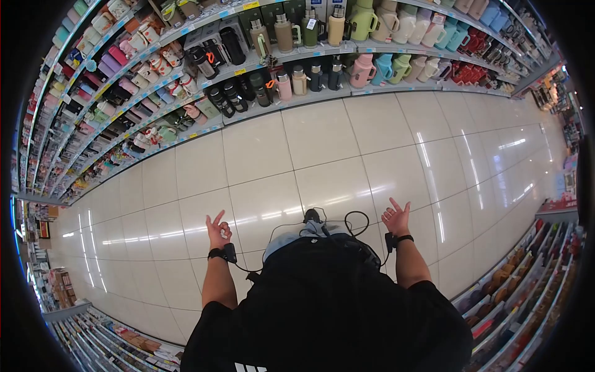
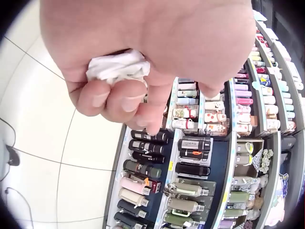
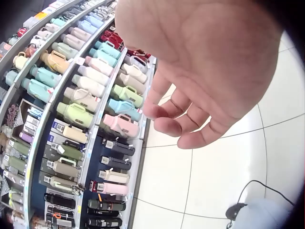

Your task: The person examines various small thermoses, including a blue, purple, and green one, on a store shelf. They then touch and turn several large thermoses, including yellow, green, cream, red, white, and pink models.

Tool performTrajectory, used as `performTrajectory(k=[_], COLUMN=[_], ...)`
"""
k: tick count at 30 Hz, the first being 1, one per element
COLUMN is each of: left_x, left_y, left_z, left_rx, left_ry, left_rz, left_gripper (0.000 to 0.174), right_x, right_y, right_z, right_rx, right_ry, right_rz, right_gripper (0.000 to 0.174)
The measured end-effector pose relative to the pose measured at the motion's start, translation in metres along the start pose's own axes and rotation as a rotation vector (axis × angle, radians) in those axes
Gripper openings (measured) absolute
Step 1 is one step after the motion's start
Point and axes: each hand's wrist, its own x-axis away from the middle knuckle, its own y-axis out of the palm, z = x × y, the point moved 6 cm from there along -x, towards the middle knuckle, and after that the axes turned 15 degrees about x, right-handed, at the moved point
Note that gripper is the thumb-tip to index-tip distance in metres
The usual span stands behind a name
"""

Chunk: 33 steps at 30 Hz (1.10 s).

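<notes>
A crumpled white tissue (image 2: 119,67) sits in the palm of my left hand (image 1: 219,232), with two or more fingers curled over it in the left wrist view. The index finger of that hand points outward in the head view. On the other side of my body, my right hand (image 1: 396,219) is held out palm up, its fingers relaxed and slightly bent, with nothing in it. Both hands are in the air above the tiled floor (image 1: 322,139), apart from the shelves.
Ahead runs a long shelf unit (image 1: 260,65) with rows of thermos flasks and jugs, such as a pink jug (image 1: 362,70). Low racks (image 1: 527,291) stand behind on the right. A black cable (image 1: 356,215) loops near my legs.
</notes>
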Motion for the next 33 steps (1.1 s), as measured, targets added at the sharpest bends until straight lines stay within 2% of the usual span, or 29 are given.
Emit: performTrajectory(k=[1, 2, 7, 9, 12, 15, 17, 20, 24, 26, 29, 33], left_x=[-0.002, -0.001, 0.035, 0.053, 0.072, 0.093, 0.112, 0.138, 0.154, 0.154, 0.168, 0.181], left_y=[-0.012, -0.019, -0.034, -0.047, -0.079, -0.099, -0.112, -0.132, -0.165, -0.183, -0.188, -0.191], left_z=[-0.009, -0.017, -0.039, -0.043, -0.058, -0.078, -0.087, -0.104, -0.124, -0.136, -0.143, -0.15], left_rx=[-0.058, -0.068, -0.028, -0.006, 0.024, 0.042, 0.087, 0.111, 0.099, 0.11, 0.116, 0.11], left_ry=[-0.043, -0.072, 0.028, 0.104, 0.06, 0.018, 0.099, 0.101, 0.11, 0.016, 0.055, 0.095], left_rz=[0.023, 0.029, 0.034, 0.067, 0.048, 0.044, 0.097, 0.117, 0.105, 0.049, 0.072, 0.067], left_gripper=[0.079, 0.073, 0.071, 0.071, 0.07, 0.071, 0.07, 0.069, 0.069, 0.07, 0.07, 0.069], right_x=[-0.003, 0.003, 0.039, 0.051, 0.066, 0.088, 0.109, 0.146, 0.191, 0.205, 0.218, 0.238], right_y=[-0.007, -0.006, -0.004, -0.011, -0.017, -0.029, -0.037, -0.049, -0.075, -0.096, -0.119, -0.137], right_z=[0.009, 0.012, 0.009, 0.01, 0.015, 0.025, 0.031, 0.037, 0.042, 0.047, 0.06, 0.066], right_rx=[-0.022, -0.024, 0.025, 0.016, 0.071, 0.102, 0.109, 0.128, 0.124, 0.126, 0.114, 0.13], right_ry=[0.015, 0.016, -0.044, -0.068, -0.093, -0.124, -0.138, -0.178, -0.211, -0.215, -0.183, -0.202], right_rz=[-0.097, -0.096, 0.116, 0.14, -0.044, -0.023, 0.018, 0.078, 0.104, 0.092, 0.068, 0.175], right_gripper=[0.087, 0.087, 0.086, 0.086, 0.088, 0.087, 0.086, 0.085, 0.083, 0.083, 0.083, 0.083])
